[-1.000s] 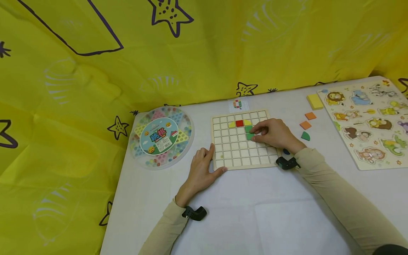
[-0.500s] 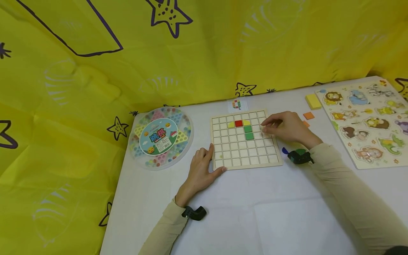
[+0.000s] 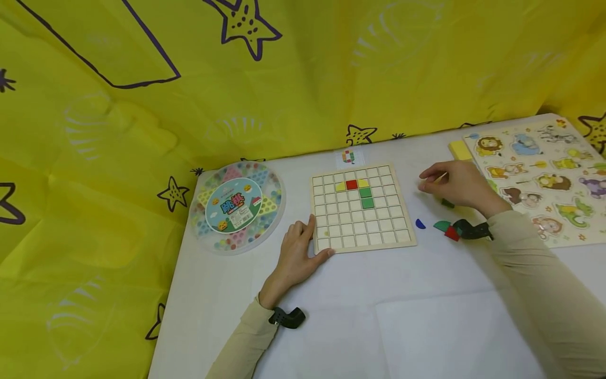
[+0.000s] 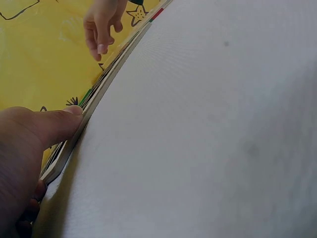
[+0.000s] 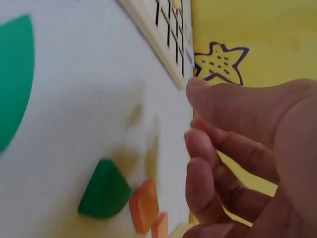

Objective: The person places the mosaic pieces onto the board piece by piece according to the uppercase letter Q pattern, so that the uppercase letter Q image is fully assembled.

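A wooden grid board (image 3: 341,229) lies on the white table. On it sit a red square (image 3: 351,185), a yellow piece (image 3: 341,186) on its left, another on its right, and two green squares (image 3: 367,203) below the right one. My left hand (image 3: 295,255) holds the board's near left corner, thumb at the front edge, fingers along the left side. My right hand (image 3: 456,184) hovers right of the board, fingers loosely bent, nothing between them. In the right wrist view, a green rounded piece (image 5: 104,191) and orange pieces (image 5: 143,206) lie near it.
Blue (image 3: 420,224), green (image 3: 442,226) and red (image 3: 452,233) pieces lie right of the board. A small picture card (image 3: 359,158) is behind it. A round marble game box (image 3: 280,210) stands left; an animal puzzle board (image 3: 521,176) and yellow block (image 3: 460,151) are right.
My right hand has let go of the lower green square and moved right, off the board, over the loose pieces. The left hand stays at the board's corner.
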{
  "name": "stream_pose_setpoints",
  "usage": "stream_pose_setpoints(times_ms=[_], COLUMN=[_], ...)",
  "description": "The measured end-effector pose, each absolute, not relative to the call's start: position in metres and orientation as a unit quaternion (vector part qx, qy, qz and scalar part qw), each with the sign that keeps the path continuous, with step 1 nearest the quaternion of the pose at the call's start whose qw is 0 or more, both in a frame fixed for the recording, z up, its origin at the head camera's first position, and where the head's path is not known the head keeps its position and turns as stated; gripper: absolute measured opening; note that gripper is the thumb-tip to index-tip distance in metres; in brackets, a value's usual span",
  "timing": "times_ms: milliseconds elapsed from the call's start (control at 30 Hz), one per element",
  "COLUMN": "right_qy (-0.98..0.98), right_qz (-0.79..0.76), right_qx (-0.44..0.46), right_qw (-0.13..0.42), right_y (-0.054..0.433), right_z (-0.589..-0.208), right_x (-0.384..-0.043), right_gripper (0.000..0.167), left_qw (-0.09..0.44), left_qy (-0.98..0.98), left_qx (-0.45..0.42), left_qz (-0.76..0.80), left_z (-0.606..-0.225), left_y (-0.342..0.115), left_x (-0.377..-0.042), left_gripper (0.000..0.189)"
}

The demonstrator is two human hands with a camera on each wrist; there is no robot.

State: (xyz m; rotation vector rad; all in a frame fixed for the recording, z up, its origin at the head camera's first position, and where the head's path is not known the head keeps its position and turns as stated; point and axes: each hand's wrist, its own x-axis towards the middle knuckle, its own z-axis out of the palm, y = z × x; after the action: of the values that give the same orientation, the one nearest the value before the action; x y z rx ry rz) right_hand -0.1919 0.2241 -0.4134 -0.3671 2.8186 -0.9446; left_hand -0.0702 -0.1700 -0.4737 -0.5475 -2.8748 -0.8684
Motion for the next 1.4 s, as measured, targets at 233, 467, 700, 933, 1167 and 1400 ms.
stream_pose_setpoints(times_ms=[233, 467, 700, 933, 1167, 1400], right_qy=[0.966, 0.966, 0.961, 0.952, 0.938, 0.917], right_qz=[-0.236, -0.234, -0.255, -0.291, -0.334, -0.382], right_qx=[-0.066, -0.043, -0.041, -0.036, -0.081, -0.106], right_qw=[0.080, 0.101, 0.096, 0.085, 0.046, 0.036], right_y=[0.243, 0.248, 0.246, 0.242, 0.233, 0.213], right_z=[-0.415, -0.420, -0.422, -0.423, -0.428, -0.429], right_x=[-0.187, -0.184, -0.185, -0.185, -0.188, -0.190], right_gripper=[0.044, 0.046, 0.041, 0.028, 0.026, 0.030], left_qw=[0.047, 0.045, 0.046, 0.048, 0.038, 0.036], left_qy=[-0.940, -0.941, -0.942, -0.941, -0.943, -0.943], left_qx=[-0.180, -0.176, -0.177, -0.180, -0.176, -0.174], left_qz=[-0.286, -0.285, -0.282, -0.282, -0.279, -0.283], left_z=[-0.475, -0.474, -0.475, -0.476, -0.475, -0.475], left_y=[-0.172, -0.173, -0.173, -0.172, -0.171, -0.172], left_x=[-0.069, -0.068, -0.068, -0.069, -0.070, -0.070], left_gripper=[0.095, 0.095, 0.095, 0.094, 0.096, 0.096])
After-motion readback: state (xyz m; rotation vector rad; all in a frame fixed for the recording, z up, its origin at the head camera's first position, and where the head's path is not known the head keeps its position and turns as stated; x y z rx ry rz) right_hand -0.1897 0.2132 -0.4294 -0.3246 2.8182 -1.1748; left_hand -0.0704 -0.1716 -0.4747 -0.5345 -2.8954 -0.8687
